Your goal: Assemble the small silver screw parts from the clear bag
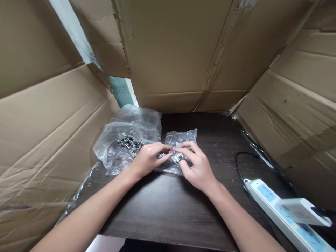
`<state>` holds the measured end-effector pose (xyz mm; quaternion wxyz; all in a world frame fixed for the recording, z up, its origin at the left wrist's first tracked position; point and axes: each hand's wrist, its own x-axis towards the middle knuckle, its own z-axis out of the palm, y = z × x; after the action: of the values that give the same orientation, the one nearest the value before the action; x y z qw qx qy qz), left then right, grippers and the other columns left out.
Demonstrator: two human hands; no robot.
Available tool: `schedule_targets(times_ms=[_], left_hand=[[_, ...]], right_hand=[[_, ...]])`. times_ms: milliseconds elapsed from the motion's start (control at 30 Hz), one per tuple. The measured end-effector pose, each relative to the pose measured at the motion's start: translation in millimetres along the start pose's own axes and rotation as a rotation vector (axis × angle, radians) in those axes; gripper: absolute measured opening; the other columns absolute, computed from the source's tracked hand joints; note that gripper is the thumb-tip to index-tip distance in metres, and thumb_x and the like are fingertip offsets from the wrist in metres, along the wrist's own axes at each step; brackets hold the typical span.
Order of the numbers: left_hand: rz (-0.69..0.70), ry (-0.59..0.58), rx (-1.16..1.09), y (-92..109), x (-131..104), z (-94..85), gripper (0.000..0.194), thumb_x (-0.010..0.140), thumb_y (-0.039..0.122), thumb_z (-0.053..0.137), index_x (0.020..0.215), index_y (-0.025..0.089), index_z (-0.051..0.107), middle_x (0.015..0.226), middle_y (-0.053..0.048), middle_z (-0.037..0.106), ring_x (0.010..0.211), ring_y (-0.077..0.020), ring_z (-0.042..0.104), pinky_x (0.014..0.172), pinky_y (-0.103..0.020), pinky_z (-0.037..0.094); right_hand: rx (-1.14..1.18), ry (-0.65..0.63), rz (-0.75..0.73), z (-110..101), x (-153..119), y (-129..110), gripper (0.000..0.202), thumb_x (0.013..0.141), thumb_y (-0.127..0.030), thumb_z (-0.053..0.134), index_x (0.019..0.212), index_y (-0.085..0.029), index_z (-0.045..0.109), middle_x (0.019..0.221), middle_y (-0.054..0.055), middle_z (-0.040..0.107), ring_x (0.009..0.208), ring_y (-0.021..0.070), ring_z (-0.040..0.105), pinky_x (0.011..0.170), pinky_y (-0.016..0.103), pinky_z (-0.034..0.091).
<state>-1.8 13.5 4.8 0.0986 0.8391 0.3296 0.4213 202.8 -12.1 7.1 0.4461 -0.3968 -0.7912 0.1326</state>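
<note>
My left hand and my right hand meet over a small clear plastic bag on the dark table. The left fingers and thumb come together near a small shiny metal piece, too small to name. My right fingertips touch the same spot, and the right thumb is bent near another small dark metal part. Left of my hands lies a larger clear plastic bag, spread open, with a heap of small metal screws on it.
Cardboard walls enclose the table at the back and both sides. A white power strip with a white plug-in adapter lies at the right, beside a black cable. A greenish printed sheet shows through a gap.
</note>
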Motion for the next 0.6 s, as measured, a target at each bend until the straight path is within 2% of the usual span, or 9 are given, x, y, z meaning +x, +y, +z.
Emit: schedule_targets(times_ms=[67,133,233,333,467,600], left_hand=[[-0.004,-0.005,0.001,-0.5,-0.3,0.5,0.016,0.089,0.023,0.072,0.102,0.013,0.072,0.084,-0.005,0.075,0.071,-0.0139,0.071,0.069,-0.023,0.058],[-0.006,0.000,0.003,-0.9,-0.5,0.4,0.016,0.089,0.023,0.071,0.101,0.013,0.072,0.085,-0.005,0.076,0.071,-0.0140,0.071,0.069,-0.024,0.058],[-0.013,0.005,0.011,-1.0,0.0,-0.7,0.017,0.089,0.024,0.072,0.102,0.014,0.072,0.085,-0.005,0.076,0.070,-0.0138,0.071,0.069,-0.024,0.058],[-0.015,0.003,0.011,-0.5,0.7,-1.6,0.017,0.089,0.026,0.072,0.103,0.015,0.072,0.086,-0.005,0.076,0.071,-0.0139,0.071,0.069,-0.024,0.059],[0.001,-0.004,0.008,0.4,1.0,-1.3,0.017,0.089,0.025,0.071,0.103,0.014,0.072,0.085,-0.005,0.076,0.070,-0.0138,0.071,0.069,-0.024,0.058],[0.002,0.009,0.001,0.9,0.9,-0.3,0.017,0.089,0.025,0.071,0.101,0.013,0.072,0.085,-0.005,0.075,0.070,-0.0137,0.070,0.069,-0.024,0.059]], right_hand=[[0.024,0.026,-0.020,-0.9,0.6,-0.9,0.028,0.082,-0.006,0.050,0.089,-0.021,0.072,0.101,0.007,0.060,0.083,0.0186,0.062,0.074,0.036,0.055],[0.048,0.056,-0.041,-2.4,1.6,-2.6,0.026,0.082,-0.006,0.050,0.084,-0.021,0.071,0.098,0.007,0.059,0.081,0.0180,0.062,0.073,0.035,0.054],[0.036,0.053,-0.031,-3.4,2.4,-3.7,0.036,0.081,-0.005,0.048,0.103,-0.022,0.071,0.102,0.007,0.060,0.087,0.0196,0.063,0.079,0.037,0.055],[-0.021,-0.021,0.014,-2.2,1.3,-1.7,0.044,0.081,-0.005,0.048,0.114,-0.024,0.069,0.110,0.007,0.060,0.095,0.0213,0.064,0.085,0.038,0.056],[-0.135,-0.119,0.108,-0.8,0.0,0.9,0.038,0.082,-0.009,0.051,0.114,-0.023,0.067,0.115,0.009,0.060,0.104,0.0257,0.062,0.087,0.041,0.055],[-0.079,-0.082,0.128,-1.6,1.2,-0.2,0.033,0.086,-0.011,0.051,0.113,-0.021,0.064,0.111,0.009,0.061,0.101,0.0243,0.063,0.086,0.039,0.054]])
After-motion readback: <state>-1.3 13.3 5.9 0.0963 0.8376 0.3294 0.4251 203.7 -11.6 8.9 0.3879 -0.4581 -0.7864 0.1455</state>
